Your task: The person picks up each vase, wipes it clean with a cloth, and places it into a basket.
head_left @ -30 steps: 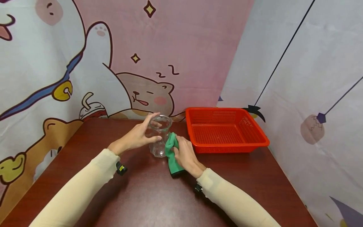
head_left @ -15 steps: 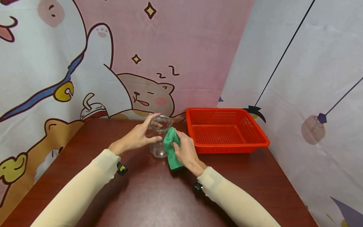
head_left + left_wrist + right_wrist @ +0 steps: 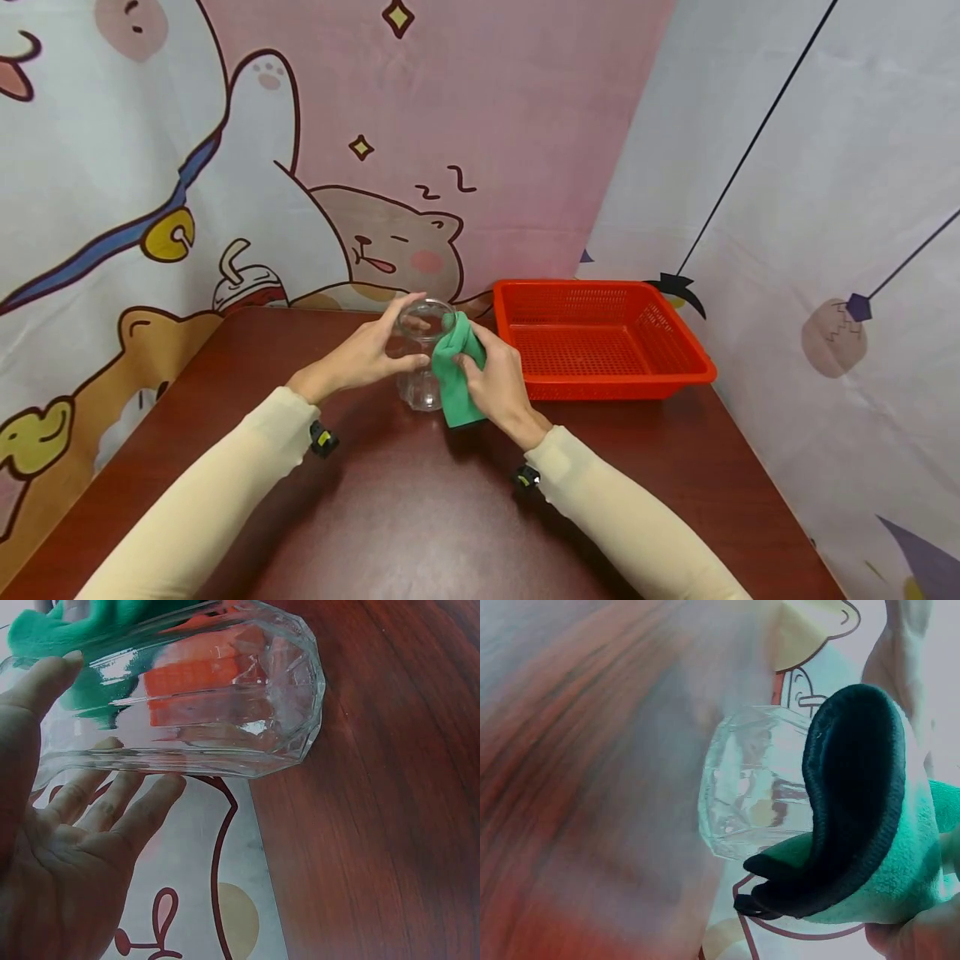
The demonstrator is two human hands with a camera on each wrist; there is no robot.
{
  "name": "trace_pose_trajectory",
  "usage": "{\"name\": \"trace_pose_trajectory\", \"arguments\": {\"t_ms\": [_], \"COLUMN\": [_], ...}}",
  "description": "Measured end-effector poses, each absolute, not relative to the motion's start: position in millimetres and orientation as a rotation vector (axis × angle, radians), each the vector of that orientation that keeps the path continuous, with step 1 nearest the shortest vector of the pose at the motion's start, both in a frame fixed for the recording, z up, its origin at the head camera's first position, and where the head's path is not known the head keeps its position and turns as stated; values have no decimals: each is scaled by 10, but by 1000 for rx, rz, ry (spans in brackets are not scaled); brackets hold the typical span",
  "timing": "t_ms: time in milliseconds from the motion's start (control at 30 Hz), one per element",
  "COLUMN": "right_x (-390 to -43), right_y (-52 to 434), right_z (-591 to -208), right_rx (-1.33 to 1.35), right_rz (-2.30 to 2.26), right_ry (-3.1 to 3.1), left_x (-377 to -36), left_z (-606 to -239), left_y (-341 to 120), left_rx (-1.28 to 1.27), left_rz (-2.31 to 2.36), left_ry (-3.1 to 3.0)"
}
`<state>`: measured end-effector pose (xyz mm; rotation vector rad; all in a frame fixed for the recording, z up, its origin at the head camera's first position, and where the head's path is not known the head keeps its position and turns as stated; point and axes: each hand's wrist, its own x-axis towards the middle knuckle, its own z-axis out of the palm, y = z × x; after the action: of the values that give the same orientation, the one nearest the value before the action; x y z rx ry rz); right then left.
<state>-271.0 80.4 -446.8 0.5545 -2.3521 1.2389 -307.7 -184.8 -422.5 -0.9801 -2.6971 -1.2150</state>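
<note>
A clear glass vase with a faceted base and a flared rim stands upright over the table. My left hand holds it from the left, thumb on the near side and fingers round the far side. From the right, my right hand pinches a green cloth against the vase's upper side, close to the rim. In the left wrist view the glass shows the thumb and fingers on opposite sides. The folded cloth with its dark edging hides part of the vase in the right wrist view.
A red plastic basket with perforated walls sits at the back right, just beyond my right hand. The dark reddish-brown table extends toward me. Printed cartoon fabric hangs behind and along the sides.
My right hand has slid the cloth upward along the vase's right side to the rim. The left hand has kept its hold, and the vase has stayed about where it was.
</note>
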Motion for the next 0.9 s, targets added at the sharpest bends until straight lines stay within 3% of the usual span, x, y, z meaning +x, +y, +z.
{"name": "trace_pose_trajectory", "arguments": {"t_ms": [900], "right_x": [-2711], "right_y": [784], "right_z": [-4404], "right_rx": [528], "right_rz": [1343], "right_ry": [-2250], "left_x": [-3069], "left_z": [-4227], "left_y": [-1854], "left_rx": [-973], "left_rz": [-1187], "left_ry": [-2711]}}
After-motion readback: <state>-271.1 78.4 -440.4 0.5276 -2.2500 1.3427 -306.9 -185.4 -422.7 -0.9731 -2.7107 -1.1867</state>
